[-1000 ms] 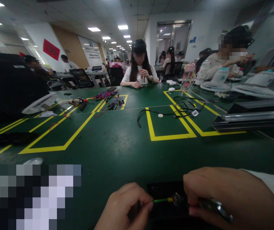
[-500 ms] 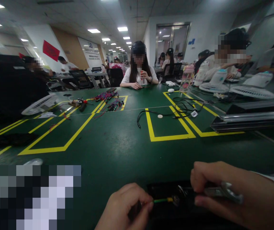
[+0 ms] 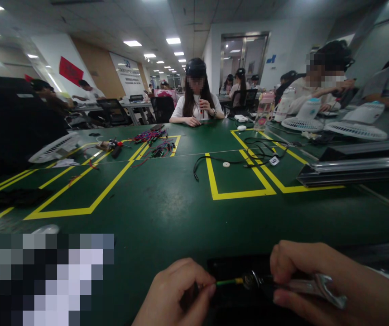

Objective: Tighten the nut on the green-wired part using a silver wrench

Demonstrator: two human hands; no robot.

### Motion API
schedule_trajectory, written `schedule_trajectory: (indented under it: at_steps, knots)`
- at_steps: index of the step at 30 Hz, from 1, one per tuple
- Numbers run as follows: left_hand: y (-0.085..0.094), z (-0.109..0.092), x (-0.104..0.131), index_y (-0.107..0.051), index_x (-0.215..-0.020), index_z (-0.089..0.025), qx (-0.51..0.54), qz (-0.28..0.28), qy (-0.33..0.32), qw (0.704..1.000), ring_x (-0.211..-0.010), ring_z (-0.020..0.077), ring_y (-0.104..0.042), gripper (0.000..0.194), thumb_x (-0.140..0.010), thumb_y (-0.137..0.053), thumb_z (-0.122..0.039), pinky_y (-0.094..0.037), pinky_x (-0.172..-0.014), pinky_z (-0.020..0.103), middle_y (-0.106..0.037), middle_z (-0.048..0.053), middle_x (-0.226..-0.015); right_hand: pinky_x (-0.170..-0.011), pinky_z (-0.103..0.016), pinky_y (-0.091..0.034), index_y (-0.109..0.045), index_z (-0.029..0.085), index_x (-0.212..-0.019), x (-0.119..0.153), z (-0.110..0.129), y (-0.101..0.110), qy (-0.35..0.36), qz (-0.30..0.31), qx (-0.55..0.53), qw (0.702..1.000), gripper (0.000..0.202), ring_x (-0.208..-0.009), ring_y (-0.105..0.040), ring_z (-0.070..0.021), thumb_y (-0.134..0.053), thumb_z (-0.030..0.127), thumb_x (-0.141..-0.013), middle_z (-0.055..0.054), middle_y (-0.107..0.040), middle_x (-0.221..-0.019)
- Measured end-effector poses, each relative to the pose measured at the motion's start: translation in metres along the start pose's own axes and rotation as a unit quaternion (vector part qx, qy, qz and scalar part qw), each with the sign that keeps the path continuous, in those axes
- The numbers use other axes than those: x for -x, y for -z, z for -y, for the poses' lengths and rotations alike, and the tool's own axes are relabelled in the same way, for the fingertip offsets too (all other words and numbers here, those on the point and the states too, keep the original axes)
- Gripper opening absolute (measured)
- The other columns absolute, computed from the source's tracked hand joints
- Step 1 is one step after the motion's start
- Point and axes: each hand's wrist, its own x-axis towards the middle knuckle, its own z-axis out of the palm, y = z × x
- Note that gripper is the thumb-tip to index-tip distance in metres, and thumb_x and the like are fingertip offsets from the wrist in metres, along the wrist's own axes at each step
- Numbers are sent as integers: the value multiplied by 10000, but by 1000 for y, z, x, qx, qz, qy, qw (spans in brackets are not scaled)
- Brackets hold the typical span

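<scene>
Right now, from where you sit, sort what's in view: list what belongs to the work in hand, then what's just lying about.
In use:
- green-yellow wire, pinched by the left hand
- wrench, in the right hand
- round metal fitting at the wire's end

Apparently just lying about:
- black cable
- white disc
- coloured wires
- pink-lidded bottle

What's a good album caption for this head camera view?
Left hand pinches a green wire; right hand holds a wrench near the wire's yellow end.
</scene>
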Motion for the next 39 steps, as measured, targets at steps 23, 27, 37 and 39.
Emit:
schedule_trajectory:
  at_steps: [23,27,37,39]
  knots:
    - [-1,0,0,-718,-853,-219,-8,-6,1,1000,-680,154,-701,197,-921,-569,-109,-493,-613,213,-729,6,-783,-493,-201,-442,-606,254,-782,-17,17,10,70,69,84,992,252,-548,-645,-149,-775,68,-768,60,-724,-719]
    - [-1,0,-1,-727,-851,-212,-7,-4,-4,1000,-658,154,-696,203,-913,-564,-109,-484,-590,213,-726,11,-765,-480,-216,-385,-576,255,-771,-26,22,18,105,105,110,983,273,-532,-604,-149,-768,61,-758,60,-702,-707]
    - [0,-4,-3,-731,-830,-200,-18,-16,-11,1000,-638,159,-712,213,-897,-552,-106,-494,-571,210,-737,23,-745,-552,-232,-401,-634,272,-815,-45,33,35,112,188,105,970,276,-637,-682,-163,-755,31,-756,83,-740,-774]
    - [1,-4,-4,-732,-819,-200,-21,-15,-14,1000,-630,158,-711,217,-894,-552,-106,-497,-566,207,-738,24,-736,-534,-227,-378,-632,273,-812,-42,29,35,93,181,94,975,281,-614,-655,-156,-772,39,-747,85,-736,-763]
